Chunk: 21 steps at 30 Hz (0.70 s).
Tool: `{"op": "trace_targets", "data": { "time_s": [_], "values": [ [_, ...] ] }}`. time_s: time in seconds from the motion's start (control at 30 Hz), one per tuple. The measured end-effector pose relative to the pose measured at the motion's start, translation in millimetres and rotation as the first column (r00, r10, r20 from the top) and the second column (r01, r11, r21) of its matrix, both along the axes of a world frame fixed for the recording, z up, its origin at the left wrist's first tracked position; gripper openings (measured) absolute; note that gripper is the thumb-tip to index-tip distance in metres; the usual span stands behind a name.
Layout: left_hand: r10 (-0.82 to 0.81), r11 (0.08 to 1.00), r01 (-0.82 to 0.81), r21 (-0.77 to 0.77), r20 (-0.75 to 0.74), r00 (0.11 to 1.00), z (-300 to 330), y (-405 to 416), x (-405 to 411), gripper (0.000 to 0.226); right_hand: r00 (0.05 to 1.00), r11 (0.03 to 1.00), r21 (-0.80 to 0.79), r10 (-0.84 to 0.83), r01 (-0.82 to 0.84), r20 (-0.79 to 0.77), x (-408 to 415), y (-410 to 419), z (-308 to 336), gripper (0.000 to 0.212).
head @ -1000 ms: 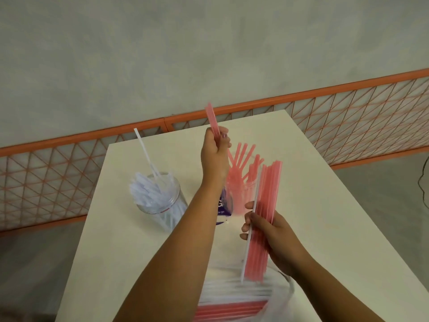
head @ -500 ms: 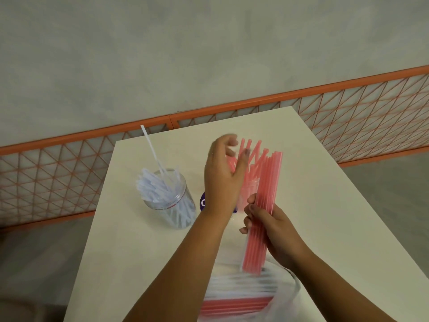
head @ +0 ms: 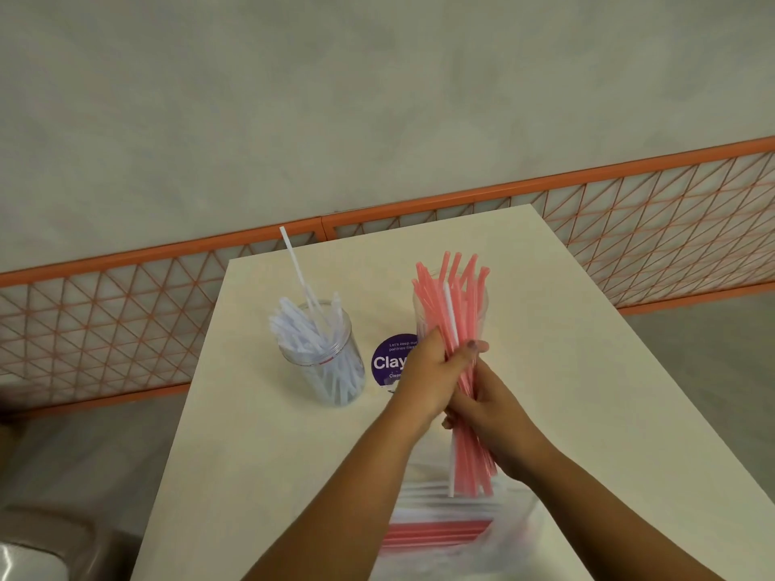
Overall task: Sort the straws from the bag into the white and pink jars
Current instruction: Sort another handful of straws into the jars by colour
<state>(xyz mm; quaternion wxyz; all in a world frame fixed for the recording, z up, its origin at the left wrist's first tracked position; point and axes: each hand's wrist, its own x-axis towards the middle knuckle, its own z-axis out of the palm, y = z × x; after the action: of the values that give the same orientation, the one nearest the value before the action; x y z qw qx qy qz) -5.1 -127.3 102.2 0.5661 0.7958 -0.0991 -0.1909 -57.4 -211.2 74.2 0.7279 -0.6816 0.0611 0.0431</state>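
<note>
— What colours are showing on the cream worktop (head: pixel 268 413)?
— Pink straws (head: pixel 465 329) with one white straw (head: pixel 451 312) among them; white straws (head: pixel 310 329) are filling the clear jar (head: pixel 335 371).
— Anything patterned?
— An orange fence (head: pixel 650 215) is showing a triangle lattice; a purple label (head: pixel 392 362) is carrying white lettering.

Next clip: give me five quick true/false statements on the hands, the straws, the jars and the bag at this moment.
1. Both hands grip the straw bundle. True: left hand and right hand both close round it.
2. The bundle is all pink. False: one white straw runs through it.
3. The white jar is empty. False: it is full of white straws.
4. The bag still holds straws. True: pink and white ones lie inside.
5. The white jar stands right of the pink jar. False: it stands to its left in the view.
</note>
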Motion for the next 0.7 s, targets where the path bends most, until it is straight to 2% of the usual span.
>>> {"op": "trace_targets", "data": {
  "time_s": [0.17,0.27,0.47,0.7],
  "values": [
    [-0.043,0.976,-0.003,-0.220,-0.204,0.978,-2,14,2,0.026,0.996,0.996,0.033,0.080,-0.079,-0.040,-6,-2,2,0.018],
    [-0.067,0.952,-0.019,-0.306,-0.268,0.961,0,16,0,0.029,0.994,0.994,0.082,0.083,-0.078,-0.068,-8,-2,4,0.021],
    [-0.130,0.938,0.013,-0.347,-0.317,0.939,-4,22,5,0.030,0.995,0.983,0.181,0.033,-0.016,-0.094,-8,0,5,0.023],
    [-0.183,0.950,0.102,-0.295,-0.261,0.948,-2,16,6,0.029,0.992,0.980,0.179,-0.062,0.082,-0.113,-6,1,3,0.031]
  ]
}}
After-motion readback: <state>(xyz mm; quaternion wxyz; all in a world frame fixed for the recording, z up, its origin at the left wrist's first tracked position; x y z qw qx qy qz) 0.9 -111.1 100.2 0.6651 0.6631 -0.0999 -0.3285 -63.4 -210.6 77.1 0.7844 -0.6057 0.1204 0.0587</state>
